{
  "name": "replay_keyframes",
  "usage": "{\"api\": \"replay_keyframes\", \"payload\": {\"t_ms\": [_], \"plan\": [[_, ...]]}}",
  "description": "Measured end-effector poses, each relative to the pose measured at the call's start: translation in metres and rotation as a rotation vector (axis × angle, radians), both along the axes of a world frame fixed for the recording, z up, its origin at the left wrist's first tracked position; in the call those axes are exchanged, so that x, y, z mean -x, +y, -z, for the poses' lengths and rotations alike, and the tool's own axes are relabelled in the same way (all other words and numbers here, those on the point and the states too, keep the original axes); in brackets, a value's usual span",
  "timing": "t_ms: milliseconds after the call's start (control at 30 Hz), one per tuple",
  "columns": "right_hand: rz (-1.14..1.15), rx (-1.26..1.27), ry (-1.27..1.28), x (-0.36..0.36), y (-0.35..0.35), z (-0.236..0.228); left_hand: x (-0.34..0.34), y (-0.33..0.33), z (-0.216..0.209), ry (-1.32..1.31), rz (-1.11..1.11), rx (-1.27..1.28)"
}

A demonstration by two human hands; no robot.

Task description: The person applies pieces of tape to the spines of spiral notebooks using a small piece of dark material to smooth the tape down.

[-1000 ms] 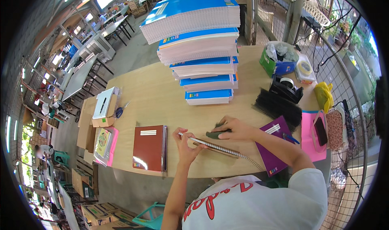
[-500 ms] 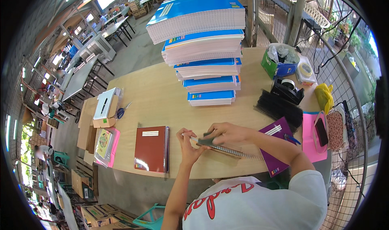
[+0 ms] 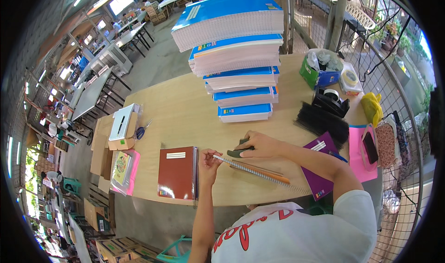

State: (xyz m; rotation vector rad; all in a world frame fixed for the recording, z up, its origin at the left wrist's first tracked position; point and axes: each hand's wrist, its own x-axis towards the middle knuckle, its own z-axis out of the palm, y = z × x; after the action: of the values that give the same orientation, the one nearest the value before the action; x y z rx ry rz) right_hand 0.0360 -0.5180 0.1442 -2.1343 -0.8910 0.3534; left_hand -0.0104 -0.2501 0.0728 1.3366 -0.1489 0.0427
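As left fingers point(image 3: 212, 153) pinch a notebook point(image 3: 255, 172), long axis slanting down rightward, right fingers point(image 3: 249, 145) clutching cloth point(image 3: 238, 153)

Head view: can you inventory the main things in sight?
table: one, pale wood, centre
book bundles: five, blue-topped, stacked behind hands
brown notebook: one, reddish brown, left
purple notebook: one, purple, right
scissors: one, blue-handled, left
coils: count unclear, black, right
tape dispenser: one, black, right
carton: one, green and blue, far right
spiral binding: one, silvery, centre
handheld object: one, dark green, centre
left hand: one, bare, pinching binding's end
right hand: one, bare, on green object
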Motion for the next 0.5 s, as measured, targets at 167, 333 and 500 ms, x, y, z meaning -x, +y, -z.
{"api": "replay_keyframes", "payload": {"t_ms": [167, 333, 500], "plan": [[-0.063, -0.078, 0.153, -0.007, 0.006, 0.003, -0.002, -0.004, 0.000, -0.012, -0.009, -0.005], [-0.040, -0.355, 0.532, -0.016, 0.023, 0.004, -0.004, 0.002, 0.001, 0.010, -0.006, -0.003], [-0.084, -0.336, 0.478, -0.029, 0.039, 0.019, -0.003, 0.007, 0.000, 0.000, -0.018, 0.068]]}}
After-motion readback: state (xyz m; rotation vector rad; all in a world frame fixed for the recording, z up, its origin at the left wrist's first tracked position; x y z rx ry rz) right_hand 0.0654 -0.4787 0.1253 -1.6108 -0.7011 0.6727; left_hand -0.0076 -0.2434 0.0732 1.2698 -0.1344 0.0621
